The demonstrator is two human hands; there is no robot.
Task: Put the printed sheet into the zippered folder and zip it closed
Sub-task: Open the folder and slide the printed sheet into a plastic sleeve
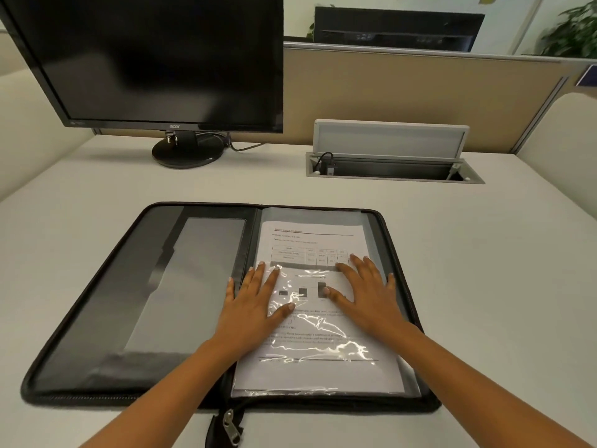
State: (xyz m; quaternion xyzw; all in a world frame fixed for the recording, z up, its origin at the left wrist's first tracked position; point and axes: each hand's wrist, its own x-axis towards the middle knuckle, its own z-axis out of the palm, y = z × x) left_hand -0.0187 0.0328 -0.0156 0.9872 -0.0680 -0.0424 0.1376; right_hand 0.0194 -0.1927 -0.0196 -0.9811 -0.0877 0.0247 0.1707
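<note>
A black zippered folder (97, 318) lies open flat on the desk in front of me. Its right half holds clear plastic sleeves. The printed sheet (315, 244), with a table and small bar charts, lies on that half under a shiny clear sleeve. My left hand (253, 302) rests flat on the sheet's left side near the spine, fingers spread. On the sheet's right side my right hand (366, 292) also lies flat with spread fingers. Neither hand grips anything. The metal zipper pull (233, 428) hangs at the near edge below the spine.
A dark monitor (155, 59) on a round stand sits at the back left. An open cable hatch (394, 166) with a raised lid is at the back right. A beige partition (420, 92) bounds the white desk (500, 253).
</note>
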